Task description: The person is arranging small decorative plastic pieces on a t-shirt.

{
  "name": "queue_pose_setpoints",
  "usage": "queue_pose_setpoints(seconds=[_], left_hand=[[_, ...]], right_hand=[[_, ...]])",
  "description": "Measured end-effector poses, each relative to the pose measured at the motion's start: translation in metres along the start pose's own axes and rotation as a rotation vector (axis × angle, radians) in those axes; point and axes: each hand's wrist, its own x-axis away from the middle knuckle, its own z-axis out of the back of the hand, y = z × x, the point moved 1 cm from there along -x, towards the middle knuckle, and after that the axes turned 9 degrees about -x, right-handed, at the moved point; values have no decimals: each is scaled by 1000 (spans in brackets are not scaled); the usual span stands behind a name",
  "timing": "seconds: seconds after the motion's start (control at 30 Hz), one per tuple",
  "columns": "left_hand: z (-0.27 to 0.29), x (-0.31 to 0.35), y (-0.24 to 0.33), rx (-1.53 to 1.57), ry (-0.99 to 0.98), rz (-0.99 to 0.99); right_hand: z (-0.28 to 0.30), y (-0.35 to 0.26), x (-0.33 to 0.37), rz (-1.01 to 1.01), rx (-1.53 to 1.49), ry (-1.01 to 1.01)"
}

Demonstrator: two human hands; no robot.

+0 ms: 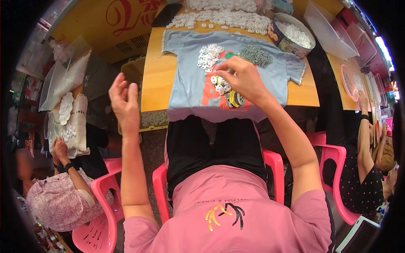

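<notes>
Over the table lies a light blue T-shirt [183,69] with a printed picture on its front. My right hand [242,78] hovers above it, thumb and forefinger pinched together; whatever is between them is too small or hidden to tell. Just below those fingertips are several small white plastic pieces with holes [220,87]. A larger cluster of white pieces [209,57] rests further back, beside a heap of small grey metal parts [256,55]. Off the table's left edge, my left hand [125,101] is raised with thumb and fingers apart, holding nothing.
More white pieces [219,19] cover the table's back edge, near a dark phone [166,15]. A round tin [282,40] of white pieces stands back right, beside a clear plastic bin [329,31]. People sit working at both sides, near pink chairs [112,181].
</notes>
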Motion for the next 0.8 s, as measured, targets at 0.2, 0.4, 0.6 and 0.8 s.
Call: queue_pose_setpoints(seconds=[0.2, 0.4, 0.6, 0.8], left_hand=[[-41, 44, 59, 51, -172, -141], [-62, 70, 77, 197, -338, -80], [-79, 78, 87, 495, -447, 201], [-95, 79, 107, 576, -354, 150]], right_hand=[[-23, -1, -29, 131, 392, -131], [-21, 0, -37, 107, 485, -152], [4, -18, -12, -335, -596, -212], [4, -32, 28, -537, -1144, -189]])
